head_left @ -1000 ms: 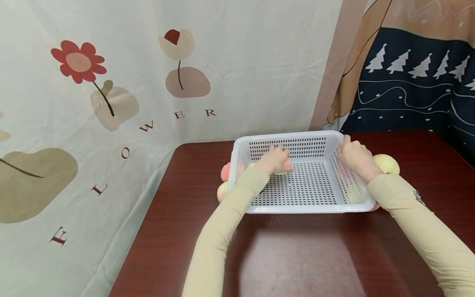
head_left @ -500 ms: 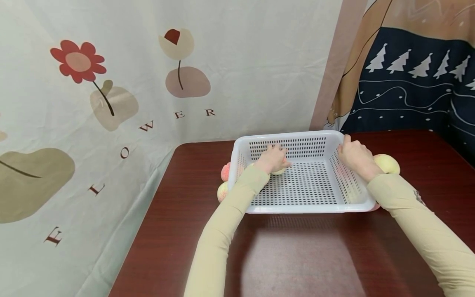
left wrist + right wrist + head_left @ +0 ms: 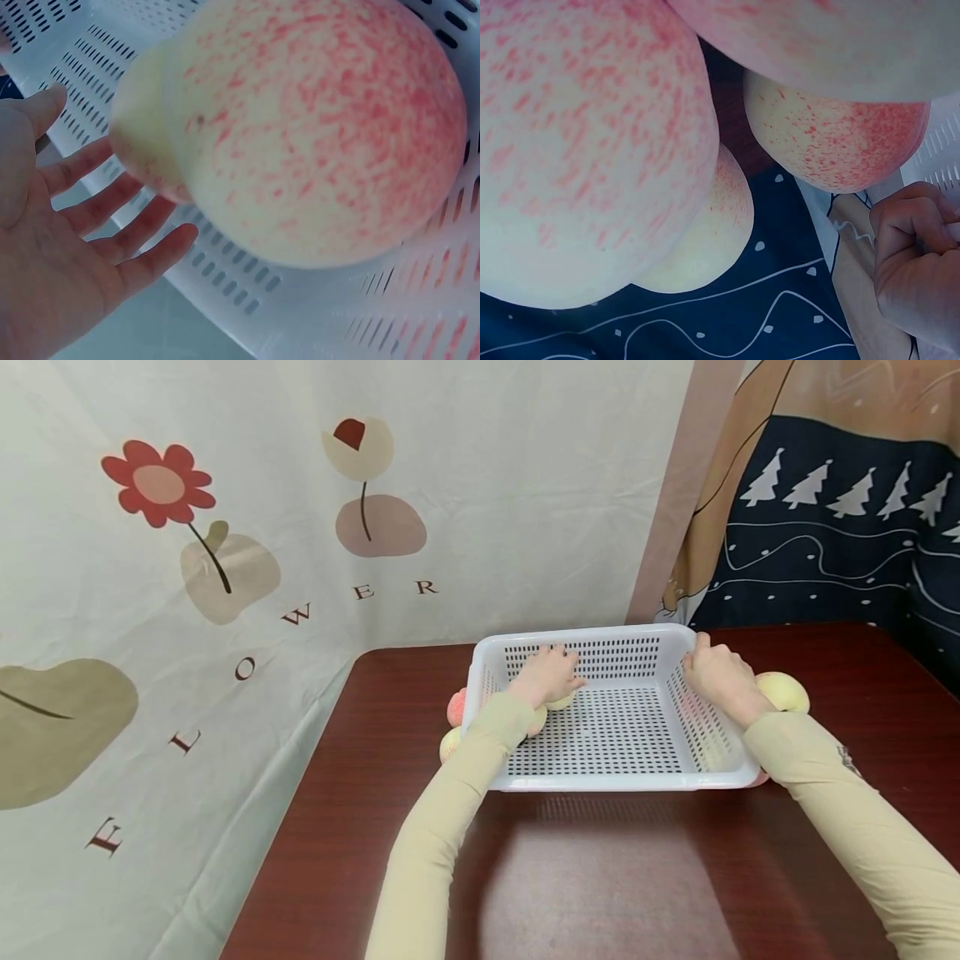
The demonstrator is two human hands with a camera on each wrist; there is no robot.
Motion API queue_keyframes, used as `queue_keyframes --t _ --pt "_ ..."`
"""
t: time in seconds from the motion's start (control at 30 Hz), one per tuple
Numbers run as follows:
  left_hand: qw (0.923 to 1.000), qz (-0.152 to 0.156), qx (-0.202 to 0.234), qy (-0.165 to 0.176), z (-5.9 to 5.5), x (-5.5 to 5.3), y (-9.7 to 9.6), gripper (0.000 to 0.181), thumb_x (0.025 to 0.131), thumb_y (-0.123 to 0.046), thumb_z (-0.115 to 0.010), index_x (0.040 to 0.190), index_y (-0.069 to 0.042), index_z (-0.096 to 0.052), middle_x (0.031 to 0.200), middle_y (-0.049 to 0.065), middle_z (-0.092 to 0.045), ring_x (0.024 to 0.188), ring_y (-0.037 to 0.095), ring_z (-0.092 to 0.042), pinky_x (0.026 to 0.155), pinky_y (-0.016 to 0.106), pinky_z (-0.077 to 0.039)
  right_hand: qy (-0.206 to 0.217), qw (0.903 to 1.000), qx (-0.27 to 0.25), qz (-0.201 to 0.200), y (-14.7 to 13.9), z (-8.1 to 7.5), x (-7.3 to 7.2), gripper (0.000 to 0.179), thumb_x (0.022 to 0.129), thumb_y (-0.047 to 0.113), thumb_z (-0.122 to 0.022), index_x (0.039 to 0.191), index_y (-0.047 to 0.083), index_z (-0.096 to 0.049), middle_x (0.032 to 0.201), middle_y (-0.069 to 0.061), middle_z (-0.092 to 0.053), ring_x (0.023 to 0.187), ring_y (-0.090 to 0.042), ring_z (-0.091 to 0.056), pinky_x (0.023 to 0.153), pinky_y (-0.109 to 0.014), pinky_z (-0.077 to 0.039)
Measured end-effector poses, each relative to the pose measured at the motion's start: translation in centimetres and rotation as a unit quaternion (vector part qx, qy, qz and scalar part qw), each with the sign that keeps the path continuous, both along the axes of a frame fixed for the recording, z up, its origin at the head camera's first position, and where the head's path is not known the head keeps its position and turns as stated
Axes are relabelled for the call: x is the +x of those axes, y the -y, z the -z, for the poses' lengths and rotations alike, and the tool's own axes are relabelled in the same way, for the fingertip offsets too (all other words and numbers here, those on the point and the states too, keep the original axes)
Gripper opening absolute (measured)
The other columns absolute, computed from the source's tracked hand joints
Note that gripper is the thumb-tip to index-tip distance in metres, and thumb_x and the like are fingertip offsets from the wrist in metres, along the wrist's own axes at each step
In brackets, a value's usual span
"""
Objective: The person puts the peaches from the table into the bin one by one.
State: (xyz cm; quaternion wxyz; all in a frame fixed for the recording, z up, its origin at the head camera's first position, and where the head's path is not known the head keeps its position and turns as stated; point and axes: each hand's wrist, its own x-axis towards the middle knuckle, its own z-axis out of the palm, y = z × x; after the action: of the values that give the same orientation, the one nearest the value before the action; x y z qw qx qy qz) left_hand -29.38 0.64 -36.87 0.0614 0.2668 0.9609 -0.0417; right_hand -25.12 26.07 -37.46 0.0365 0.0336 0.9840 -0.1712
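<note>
A white perforated plastic basket stands on the table. Inside its left part lie peaches, one farther back and one nearer. Over them is my left hand, palm down, fingers spread. In the left wrist view the fingers of that hand are extended, fingertips right at the farther peach; a nearer peach fills much of that view. My right hand grips the basket's right rim, its fingers curled at the edge in the right wrist view.
Outside the basket, peaches sit at its left, one pink and one yellowish, and another at its right. Several big peaches crowd the right wrist view. A printed curtain hangs behind the dark red table.
My left hand has shifted slightly left and back inside the basket, leaving more of the peaches beneath it in sight. The right hand and the basket have stayed in place.
</note>
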Motion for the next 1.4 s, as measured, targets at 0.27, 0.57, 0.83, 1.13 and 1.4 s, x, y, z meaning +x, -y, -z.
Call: queue_keyframes --t 0.27,0.57,0.83,1.13,1.4 --pt "1.0 -0.003 0.007 -0.005 -1.1 0.4 1.2 0.053 0.098 -0.049 -0.04 0.139 -0.015 -0.045 0.142 0.008 -0.047 0.13 0.028 -0.046 0.107 0.042 -0.041 -0.001 1.0 0.0 0.0 0.0 0.0 0.0 0.054 0.098 0.02 -0.033 0.134 -0.018 -0.019 0.098 -0.038 -0.05 0.066 -0.035 -0.059 0.063 -0.05 -0.052" --pt "0.9957 -0.022 0.082 0.037 -2.8 1.1 3.4 0.05 0.099 -0.043 -0.044 0.135 -0.01 -0.048 0.138 0.011 -0.051 0.128 0.028 -0.048 0.105 0.041 -0.041 0.0 1.0 -0.005 -0.002 0.0 0.1 0.0 0.053 0.098 0.019 -0.032 0.135 -0.017 -0.018 0.098 -0.037 -0.05 0.064 -0.034 -0.059 0.061 -0.047 -0.051" --pt "0.9903 -0.034 0.12 0.06 -4.3 0.8 5.6 0.05 0.098 -0.044 -0.044 0.132 -0.008 -0.05 0.135 0.012 -0.052 0.123 0.025 -0.053 0.102 0.037 -0.044 0.006 1.0 -0.007 0.001 -0.1 0.1 0.0 0.054 0.099 0.02 -0.033 0.136 -0.017 -0.017 0.097 -0.036 -0.05 0.063 -0.033 -0.06 0.059 -0.045 -0.052" --pt "0.9825 -0.101 0.153 0.034 -5.1 1.4 9.4 0.046 0.098 -0.043 -0.045 0.129 -0.01 -0.052 0.131 0.011 -0.054 0.119 0.028 -0.055 0.097 0.044 -0.046 0.003 1.0 -0.002 0.0 -0.1 0.0 -0.1 0.055 0.098 0.02 -0.033 0.135 -0.017 -0.018 0.097 -0.037 -0.05 0.065 -0.035 -0.059 0.065 -0.051 -0.052" --pt "0.9759 -0.134 0.172 0.002 -3.9 2.6 12.7 0.044 0.098 -0.04 -0.047 0.128 -0.008 -0.052 0.123 0.013 -0.058 0.11 0.028 -0.057 0.091 0.044 -0.048 0.009 1.0 -0.003 0.001 0.0 0.0 -0.1 0.055 0.098 0.02 -0.033 0.136 -0.017 -0.017 0.099 -0.037 -0.05 0.067 -0.035 -0.059 0.067 -0.051 -0.051"
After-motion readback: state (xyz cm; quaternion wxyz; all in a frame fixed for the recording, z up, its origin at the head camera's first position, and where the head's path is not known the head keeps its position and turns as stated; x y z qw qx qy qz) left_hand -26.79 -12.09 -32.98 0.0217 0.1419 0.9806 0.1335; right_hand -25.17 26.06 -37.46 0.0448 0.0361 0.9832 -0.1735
